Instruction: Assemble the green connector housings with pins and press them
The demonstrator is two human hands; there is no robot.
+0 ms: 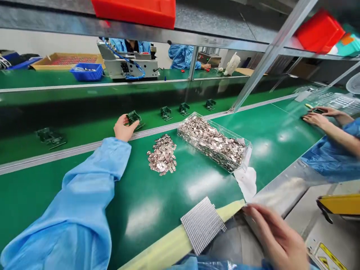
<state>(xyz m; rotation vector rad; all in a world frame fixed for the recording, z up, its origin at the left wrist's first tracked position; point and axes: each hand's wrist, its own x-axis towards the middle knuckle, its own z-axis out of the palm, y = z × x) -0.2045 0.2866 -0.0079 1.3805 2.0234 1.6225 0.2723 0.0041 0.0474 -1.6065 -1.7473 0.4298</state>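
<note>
"Circuit board (133,117) is resting where?"

"In the left hand (124,128), which is gripping it, fingers curled, beyond the rail (160,129)."

"And the ribbed piece (203,225)?"

"It is lying left of the nearer right hand (287,243), half-curling at the yellow strip (165,249)'s tip; whether that hand is pinching isn't showing."

Your left arm (90,187), sleeved in blue, is extended forward to the left of the clear tray (227,130); the left hand (123,129) is beyond the cuff, thumb and fingers closed in a grip. Your bare right hand (277,236) is nearer you than the tray, fingers partly bent, pointing forward and left.
</note>
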